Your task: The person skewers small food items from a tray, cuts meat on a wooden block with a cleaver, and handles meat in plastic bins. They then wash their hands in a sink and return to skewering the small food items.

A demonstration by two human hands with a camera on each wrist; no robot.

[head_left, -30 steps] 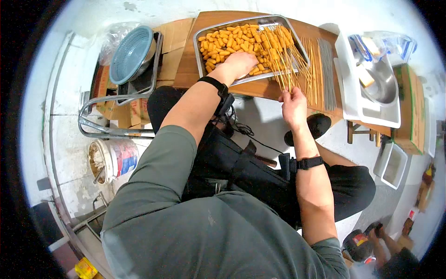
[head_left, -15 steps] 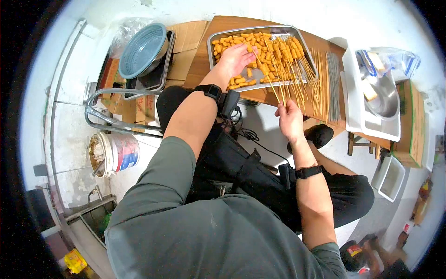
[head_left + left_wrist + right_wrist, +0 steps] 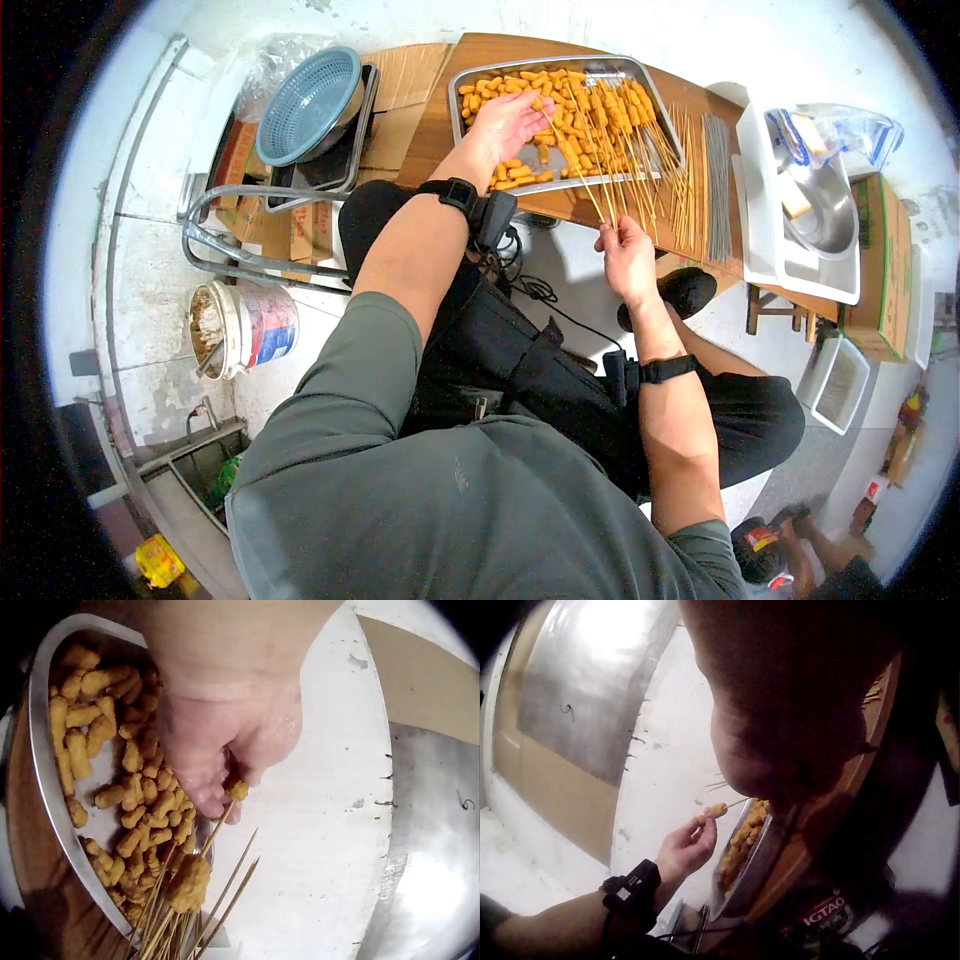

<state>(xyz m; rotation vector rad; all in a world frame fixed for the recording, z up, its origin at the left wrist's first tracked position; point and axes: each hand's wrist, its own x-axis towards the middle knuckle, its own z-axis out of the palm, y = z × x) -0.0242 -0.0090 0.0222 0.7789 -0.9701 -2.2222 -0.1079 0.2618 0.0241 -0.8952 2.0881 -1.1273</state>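
Observation:
Short orange-brown food rolls (image 3: 520, 82) fill much of a metal tray (image 3: 560, 184). Over the tray's left half, my left hand (image 3: 508, 120) pinches one food roll (image 3: 237, 789) between thumb and fingers. That roll sits at the tip of a bamboo skewer (image 3: 217, 828), and a cluster of rolls (image 3: 189, 885) is threaded lower down. In front of the tray, my right hand (image 3: 630, 258) grips the lower ends of bamboo skewers, its fingers curled round them. Loaded skewers (image 3: 612, 110) lie side by side in the tray's right half.
Bare bamboo skewers (image 3: 684, 185) and grey sticks (image 3: 717, 185) lie right of the tray on the wooden table (image 3: 430, 140). Farther right stands a white bin (image 3: 755, 215) with a metal bowl (image 3: 838, 225). A blue basket (image 3: 308, 108) and a bucket (image 3: 225, 330) are at left.
My left hand has lifted from among the loose rolls to the skewer tip, now with a roll in its fingers. My right hand stays below the tray, holding skewers. The head view has shifted slightly.

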